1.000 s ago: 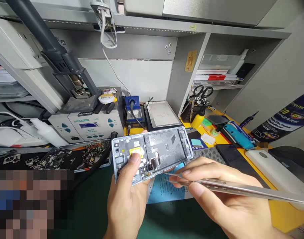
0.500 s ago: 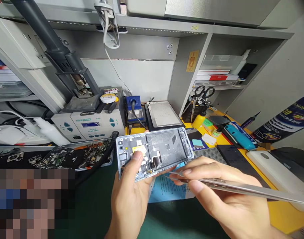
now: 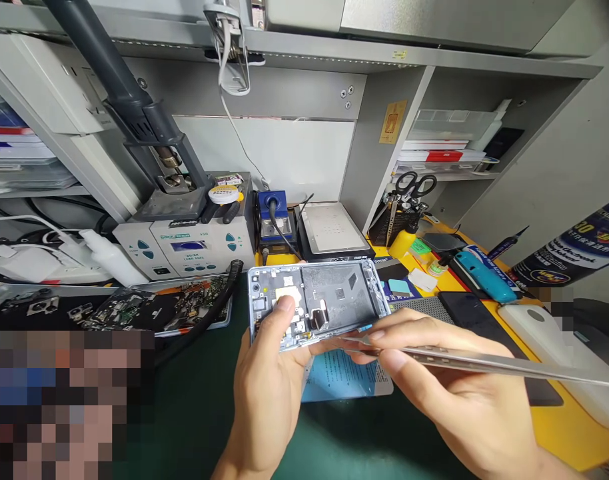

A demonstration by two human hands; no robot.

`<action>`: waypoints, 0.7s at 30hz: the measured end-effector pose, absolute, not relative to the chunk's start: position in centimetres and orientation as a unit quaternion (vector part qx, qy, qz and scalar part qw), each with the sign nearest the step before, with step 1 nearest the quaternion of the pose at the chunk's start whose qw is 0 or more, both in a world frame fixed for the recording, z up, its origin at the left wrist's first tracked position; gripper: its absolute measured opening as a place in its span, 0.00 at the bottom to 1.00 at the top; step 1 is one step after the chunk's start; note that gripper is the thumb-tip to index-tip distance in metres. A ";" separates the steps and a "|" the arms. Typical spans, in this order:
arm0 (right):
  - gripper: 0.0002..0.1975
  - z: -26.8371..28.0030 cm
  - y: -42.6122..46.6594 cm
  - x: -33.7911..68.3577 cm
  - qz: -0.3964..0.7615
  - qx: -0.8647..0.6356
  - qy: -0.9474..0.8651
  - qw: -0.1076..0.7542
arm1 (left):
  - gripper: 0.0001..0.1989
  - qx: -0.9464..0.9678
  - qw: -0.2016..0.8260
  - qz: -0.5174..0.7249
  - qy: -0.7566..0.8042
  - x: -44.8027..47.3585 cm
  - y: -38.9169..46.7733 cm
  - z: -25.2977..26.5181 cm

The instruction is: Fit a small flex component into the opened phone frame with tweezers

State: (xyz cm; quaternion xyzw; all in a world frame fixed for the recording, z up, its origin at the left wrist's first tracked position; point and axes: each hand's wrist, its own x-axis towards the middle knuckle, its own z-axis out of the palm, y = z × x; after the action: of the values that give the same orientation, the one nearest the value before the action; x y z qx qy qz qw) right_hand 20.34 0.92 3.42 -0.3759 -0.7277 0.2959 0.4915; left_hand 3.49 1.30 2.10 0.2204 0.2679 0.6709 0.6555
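Observation:
An opened smartphone frame [image 3: 342, 293] with a pale blue edge is held tilted above the bench. My left hand [image 3: 272, 373] grips its left end, the thumb pressed on the inner parts and the other fingers underneath. A short flex cable [image 3: 319, 319] stands up inside the frame near its lower edge. My right hand [image 3: 434, 373] is closed round metal tweezers [image 3: 459, 359]. Their tips lie close to the frame's lower long edge; I cannot tell whether they touch it.
Below the phone lies a blue printed sheet [image 3: 347, 380] on the dark green mat [image 3: 194, 407]. A hot air station [image 3: 184, 247] and a tray of circuit boards [image 3: 174, 303] stand left. Scissors [image 3: 414, 183], a yellow bottle [image 3: 403, 240] and a large spray can [image 3: 569, 257] are at right.
The whole view has shifted slightly, so the bench things appear farther right. The phone looks a little more flatly tilted. Both hands keep their holds, with the tweezers near the same edge.

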 end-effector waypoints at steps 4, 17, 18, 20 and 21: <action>0.09 3.2 1.0 20.4 0.348 -0.392 -0.693 0.495 | 0.21 0.222 0.671 0.653 0.270 3.5 1.3 2.1; 0.08 3.3 0.9 20.5 0.371 -0.406 -0.675 0.493 | 0.18 0.215 0.673 0.655 0.270 3.7 1.2 2.5; 0.08 3.3 0.9 20.5 0.369 -0.404 -0.677 0.493 | 0.19 0.215 0.673 0.656 0.268 3.7 1.2 2.4; 0.09 3.4 0.9 20.5 0.370 -0.396 -0.680 0.494 | 0.21 0.215 0.670 0.661 0.261 3.7 1.2 2.4; 0.10 3.4 0.9 20.5 0.373 -0.391 -0.680 0.495 | 0.22 0.215 0.670 0.662 0.259 3.7 1.1 2.4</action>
State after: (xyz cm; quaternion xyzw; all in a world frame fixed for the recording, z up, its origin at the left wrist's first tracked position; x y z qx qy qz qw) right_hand 20.51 0.89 3.36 -0.3915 -0.6803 0.3728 0.4950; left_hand 3.74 1.12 2.41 0.2146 0.2589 0.6622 0.6696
